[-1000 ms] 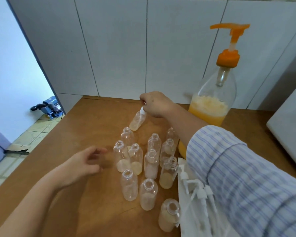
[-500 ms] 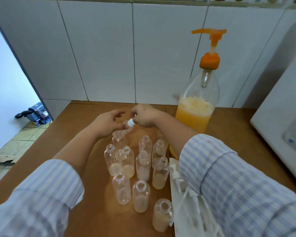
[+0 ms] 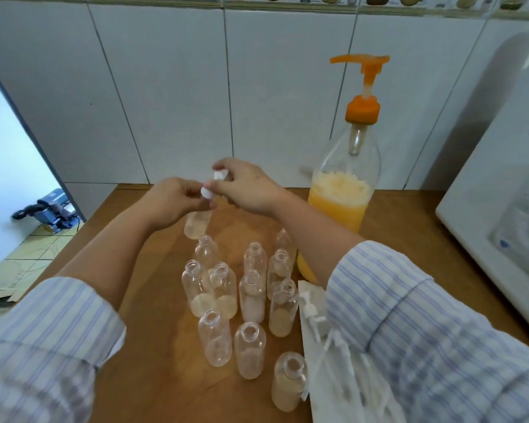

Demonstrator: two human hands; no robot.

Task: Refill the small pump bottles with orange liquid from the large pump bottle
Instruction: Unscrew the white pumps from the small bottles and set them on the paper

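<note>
My left hand [image 3: 173, 199] grips a small clear pump bottle [image 3: 196, 225], lifted above the wooden table [image 3: 153, 355]. My right hand [image 3: 245, 186] pinches that bottle's white pump cap [image 3: 213, 184] at the neck. Below my hands, several small clear bottles [image 3: 251, 296] stand uncapped in a cluster, some with a little pale liquid at the bottom. The large pump bottle [image 3: 345, 190] with an orange pump head stands at the back right, partly filled with orange liquid and foam.
Loose white pump tops [image 3: 310, 312] lie on a white sheet at the right of the cluster, partly under my right sleeve. A white appliance [image 3: 501, 227] fills the far right. White wall tiles rise behind. A doorway and floor lie to the left.
My left hand came up and took hold of the small capped bottle, which my right hand had by its cap. Both hands raised it off the table.
</note>
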